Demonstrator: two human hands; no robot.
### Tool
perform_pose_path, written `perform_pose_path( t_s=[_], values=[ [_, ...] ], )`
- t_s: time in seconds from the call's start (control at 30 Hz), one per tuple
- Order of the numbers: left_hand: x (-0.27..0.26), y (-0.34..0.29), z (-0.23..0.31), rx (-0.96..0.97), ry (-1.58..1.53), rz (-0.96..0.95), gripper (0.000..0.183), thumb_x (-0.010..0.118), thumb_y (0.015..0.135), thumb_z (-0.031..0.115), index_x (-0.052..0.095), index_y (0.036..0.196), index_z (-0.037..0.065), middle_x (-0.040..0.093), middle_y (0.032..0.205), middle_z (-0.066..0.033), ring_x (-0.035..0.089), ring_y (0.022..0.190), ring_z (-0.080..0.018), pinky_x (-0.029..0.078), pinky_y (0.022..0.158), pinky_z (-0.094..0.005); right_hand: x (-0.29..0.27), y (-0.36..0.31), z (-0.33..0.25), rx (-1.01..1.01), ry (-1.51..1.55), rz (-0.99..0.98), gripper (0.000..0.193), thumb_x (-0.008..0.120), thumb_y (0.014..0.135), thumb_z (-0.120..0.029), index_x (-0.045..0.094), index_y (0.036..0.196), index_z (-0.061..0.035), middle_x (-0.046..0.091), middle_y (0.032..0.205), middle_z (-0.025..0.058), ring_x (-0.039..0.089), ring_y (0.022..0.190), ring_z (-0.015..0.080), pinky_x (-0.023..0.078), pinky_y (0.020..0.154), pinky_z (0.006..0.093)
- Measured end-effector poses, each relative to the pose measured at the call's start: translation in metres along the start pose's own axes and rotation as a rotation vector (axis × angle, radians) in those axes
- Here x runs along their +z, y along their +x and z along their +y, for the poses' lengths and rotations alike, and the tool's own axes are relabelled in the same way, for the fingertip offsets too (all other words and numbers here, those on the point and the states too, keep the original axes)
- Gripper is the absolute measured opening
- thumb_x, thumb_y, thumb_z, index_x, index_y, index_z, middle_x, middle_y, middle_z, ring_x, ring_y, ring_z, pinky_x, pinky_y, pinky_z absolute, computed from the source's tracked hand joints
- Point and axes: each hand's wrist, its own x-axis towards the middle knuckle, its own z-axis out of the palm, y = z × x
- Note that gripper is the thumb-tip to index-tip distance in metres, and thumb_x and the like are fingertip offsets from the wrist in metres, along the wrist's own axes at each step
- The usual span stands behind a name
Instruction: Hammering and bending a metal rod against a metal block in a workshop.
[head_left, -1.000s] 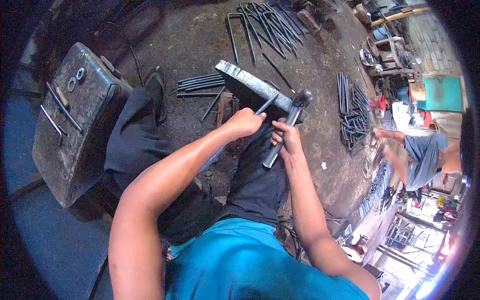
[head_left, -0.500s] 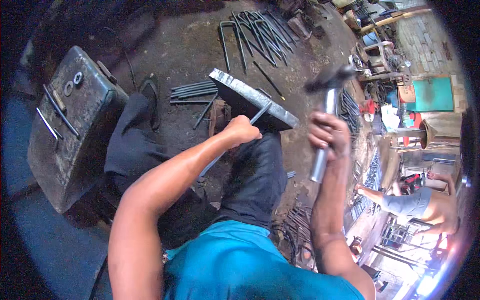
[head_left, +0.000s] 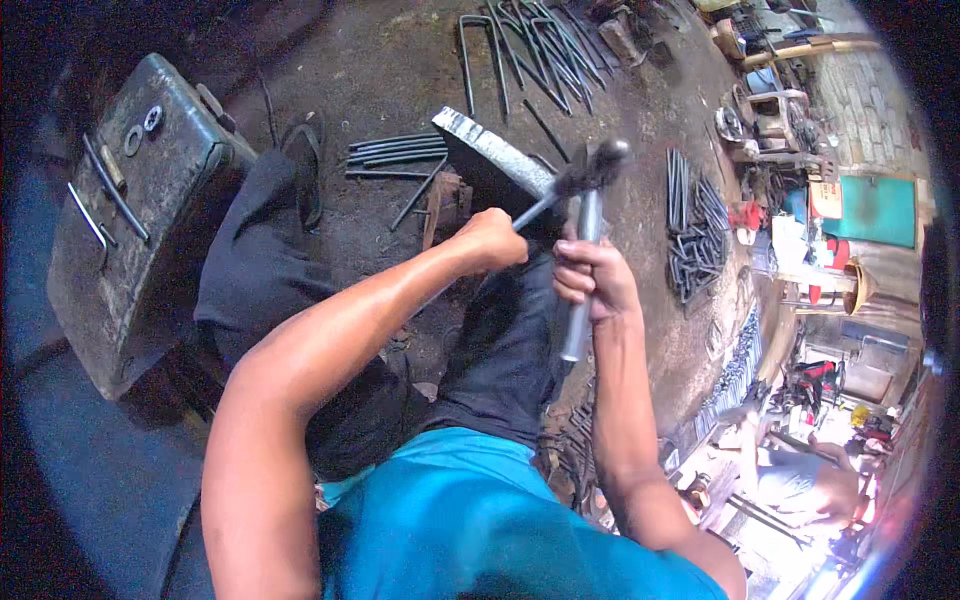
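My left hand (head_left: 492,241) is closed around a metal rod (head_left: 533,211). The rod's far end rests on or just over the bright, worn top of a steel anvil block (head_left: 490,150). My right hand (head_left: 600,280) grips the pale metal handle of a hammer (head_left: 577,332). Its dark, slightly blurred head is at the far end of the rod and the anvil's right end, hiding both there. Whether the head touches the rod, I cannot tell. Behind my left forearm the near part of the rod is mostly hidden.
At the left stands a worn metal box (head_left: 165,215) with washers and rods on top. Straight rods (head_left: 398,150) lie beyond my left hand, and bent U-shaped bars (head_left: 484,55) farther off. More bent rods (head_left: 697,255) lie at right. Another person (head_left: 805,485) is at the far right.
My right hand has swung the hammer left and down, from right of the anvil to the rod's end. My left hand keeps its hold on the rod. The view has shifted slightly.
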Motion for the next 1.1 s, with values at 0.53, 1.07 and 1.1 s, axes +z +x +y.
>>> perform_pose_path(
  t_s=[0.53, 1.07, 1.1],
  values=[
    [-0.019, -0.020, 0.003, -0.218, -0.150, -0.095, 0.031, 0.069, 0.078, 0.026, 0.060, 0.081, -0.003, 0.058, 0.066, -0.0094, 0.054, 0.054, -0.0197, 0.043, 0.049, -0.0359, 0.096, -0.069, -0.094, -0.758, -0.201, -0.503, 0.050, 0.057, 0.081, -0.004, 0.035, 0.126, 0.0033, 0.044, 0.067, 0.0039, 0.038, 0.040, 0.0064, 0.032, 0.032, 0.0215],
    [-0.002, -0.010, 0.003, -0.077, -0.162, -0.111, 0.032, 0.068, 0.080, 0.024, 0.063, 0.084, -0.007, 0.059, 0.069, -0.0118, 0.054, 0.059, -0.0205, 0.043, 0.054, -0.0365, 0.084, -0.103, -0.110, -0.661, -0.359, -0.137, 0.037, 0.053, 0.082, -0.004, 0.041, 0.116, 0.0028, 0.042, 0.061, -0.0010, 0.029, 0.032, 0.0042, 0.027, 0.025, 0.0192],
    [-0.002, -0.009, 0.003, -0.081, -0.169, -0.116, 0.032, 0.068, 0.080, 0.024, 0.063, 0.084, -0.007, 0.059, 0.069, -0.0118, 0.054, 0.059, -0.0205, 0.043, 0.054, -0.0365, 0.094, -0.108, -0.124, -0.737, -0.396, -0.365, 0.042, 0.053, 0.081, -0.004, 0.037, 0.119, 0.0029, 0.042, 0.061, 0.0000, 0.031, 0.032, 0.0048, 0.028, 0.025, 0.0185]
  ],
)
